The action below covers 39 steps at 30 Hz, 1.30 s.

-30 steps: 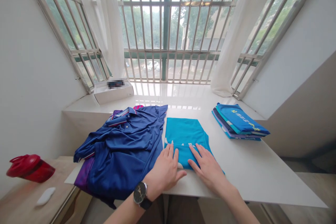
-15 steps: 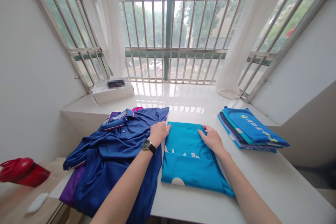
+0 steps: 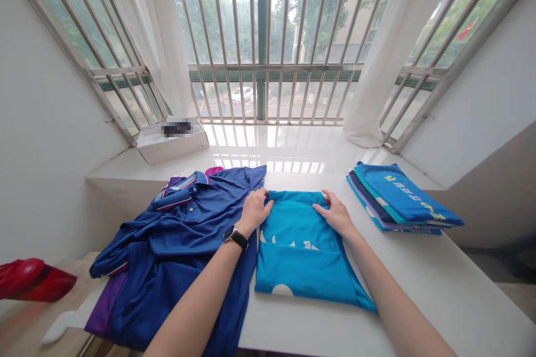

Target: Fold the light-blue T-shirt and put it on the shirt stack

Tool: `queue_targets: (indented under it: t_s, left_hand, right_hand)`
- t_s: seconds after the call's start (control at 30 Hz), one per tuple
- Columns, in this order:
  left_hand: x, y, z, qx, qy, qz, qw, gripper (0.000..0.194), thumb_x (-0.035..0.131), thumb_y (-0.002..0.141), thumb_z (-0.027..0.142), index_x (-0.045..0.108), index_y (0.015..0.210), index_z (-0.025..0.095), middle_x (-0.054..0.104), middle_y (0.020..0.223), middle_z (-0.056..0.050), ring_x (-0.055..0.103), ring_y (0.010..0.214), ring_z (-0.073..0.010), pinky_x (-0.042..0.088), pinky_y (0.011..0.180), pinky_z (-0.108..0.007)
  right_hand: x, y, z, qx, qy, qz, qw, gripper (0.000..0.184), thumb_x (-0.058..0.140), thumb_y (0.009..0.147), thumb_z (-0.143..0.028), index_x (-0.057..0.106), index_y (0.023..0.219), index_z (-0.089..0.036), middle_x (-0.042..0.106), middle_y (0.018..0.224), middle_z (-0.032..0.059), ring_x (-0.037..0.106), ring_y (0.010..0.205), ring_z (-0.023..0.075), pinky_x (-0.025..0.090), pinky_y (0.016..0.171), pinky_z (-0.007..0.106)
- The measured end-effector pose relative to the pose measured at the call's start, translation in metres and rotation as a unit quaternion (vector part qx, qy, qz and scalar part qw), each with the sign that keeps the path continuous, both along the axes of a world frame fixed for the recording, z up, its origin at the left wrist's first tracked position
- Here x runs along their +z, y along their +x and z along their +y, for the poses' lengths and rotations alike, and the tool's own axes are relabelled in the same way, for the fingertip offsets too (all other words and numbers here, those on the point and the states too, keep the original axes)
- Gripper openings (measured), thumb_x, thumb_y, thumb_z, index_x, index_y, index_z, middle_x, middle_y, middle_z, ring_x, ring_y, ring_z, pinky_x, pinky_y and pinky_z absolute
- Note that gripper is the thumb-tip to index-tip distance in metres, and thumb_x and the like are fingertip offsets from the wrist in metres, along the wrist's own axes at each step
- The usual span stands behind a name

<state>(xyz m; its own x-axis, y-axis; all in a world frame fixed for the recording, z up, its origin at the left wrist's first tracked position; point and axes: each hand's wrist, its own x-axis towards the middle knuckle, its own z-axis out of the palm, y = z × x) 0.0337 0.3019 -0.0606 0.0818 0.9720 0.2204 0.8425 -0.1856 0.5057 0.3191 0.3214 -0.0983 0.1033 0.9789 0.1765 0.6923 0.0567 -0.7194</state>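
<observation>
A turquoise T-shirt, partly folded with white print showing, lies flat on the white surface before me. My left hand, with a black-strapped watch on its wrist, grips the shirt's far left corner, thumb on top and fingertips at the edge. At the far right corner, my right hand pinches the cloth between thumb and fingers. Just left of the turquoise shirt spreads a dark blue polo shirt with a striped collar, lying over other garments; my left hand is beside its edge.
A stack of folded shirts sits at the right. Behind the polo is an open white box with blurred contents. A red bottle and a white object are at lower left. Window bars and curtains stand behind.
My view has tipped slightly downward and shifted. Both hands remain at the far corners, and my right fingers have closed more around the cloth edge, which appears slightly lifted.
</observation>
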Motion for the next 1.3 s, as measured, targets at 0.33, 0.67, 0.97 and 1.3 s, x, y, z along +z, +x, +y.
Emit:
queue_targets:
  t_s: [0.33, 0.67, 0.97, 1.3]
  left_hand:
    - [-0.004, -0.010, 0.006, -0.175, -0.091, -0.370, 0.908, 0.022, 0.058, 0.082, 0.022, 0.056, 0.104, 0.017, 0.069, 0.092, -0.003, 0.065, 0.085, -0.0165, 0.049, 0.074, -0.025]
    - [0.009, -0.015, -0.003, -0.202, -0.106, -0.368, 0.902, 0.021, 0.065, 0.078, 0.026, 0.066, 0.095, 0.014, 0.066, 0.086, -0.002, 0.059, 0.080, -0.0142, 0.044, 0.072, -0.022]
    - [-0.001, -0.016, 0.003, -0.145, -0.059, -0.314, 0.936, 0.020, 0.061, 0.083, 0.032, 0.055, 0.097, 0.018, 0.054, 0.073, 0.004, 0.051, 0.066, -0.0119, 0.039, 0.059, -0.021]
    - [0.043, -0.039, -0.021, -0.302, -0.162, -0.293, 0.892, 0.017, 0.071, 0.074, 0.023, 0.062, 0.087, 0.016, 0.067, 0.091, -0.003, 0.062, 0.086, -0.0163, 0.046, 0.078, -0.025]
  right_hand:
    - [0.009, -0.013, -0.007, 0.002, 0.007, -0.160, 0.987, 0.041, 0.063, 0.079, -0.051, 0.066, 0.104, -0.018, 0.068, 0.110, 0.0142, 0.059, 0.107, 0.0326, 0.042, 0.096, 0.045]
    - [0.017, -0.010, -0.017, 0.075, -0.049, 0.125, 0.988, 0.059, 0.070, 0.073, -0.044, 0.047, 0.124, -0.026, 0.073, 0.099, 0.0039, 0.069, 0.092, 0.0239, 0.052, 0.083, 0.038]
    - [0.022, -0.011, -0.010, 0.119, 0.002, 0.262, 0.958, 0.065, 0.072, 0.070, -0.042, 0.049, 0.128, -0.020, 0.072, 0.097, 0.0067, 0.067, 0.087, 0.0220, 0.052, 0.079, 0.036]
    - [0.058, 0.018, -0.032, 0.221, -0.044, 0.094, 0.970, 0.027, 0.068, 0.070, -0.033, 0.068, 0.093, -0.019, 0.058, 0.071, -0.0017, 0.048, 0.066, 0.0142, 0.039, 0.062, 0.028]
